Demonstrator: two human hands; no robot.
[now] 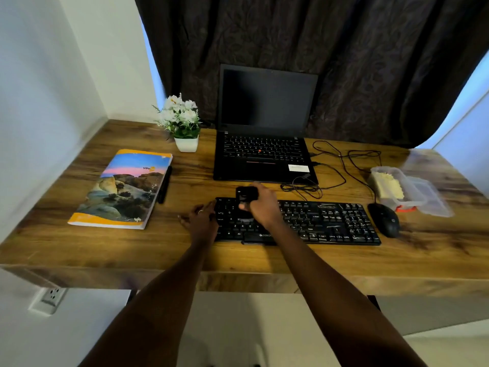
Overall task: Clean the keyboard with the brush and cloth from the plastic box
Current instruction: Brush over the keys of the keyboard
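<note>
While the right grip (260, 205) was clenched round the black brush (246, 194), that brush sat over the left end of the keyboard (317, 221), bristle end hidden under the hand. Left grip (201, 221) was released, fingers flat against the keyboard's left edge, probably steadying it. The cloth (390, 185), yellowish, lay in the open plastic box (381, 169) at the table's (264, 260) right side, with the lid (428, 197) beside it.

Risks, judged from this layout:
- The keyboard could slide right into the mouse (385, 219) just beside it if the flat hand lifted mid-stroke.
- Hard strokes could pop a keycap or flick dust toward the open laptop (264, 154) just behind.
- Reaching for the cloth later could snag the loose cables (341, 165) lying between laptop and box, tugging the box or mouse.

Readable text:
- "ZEBRO…" is printed on the keyboard's front edge, the rest covered by the forearm.
- Key legends Z, X, C and Alt are legible.
- "you" appears on the notebook (121, 189) cover.
- The white sticker on the laptop palm rest was too small to read.
</note>
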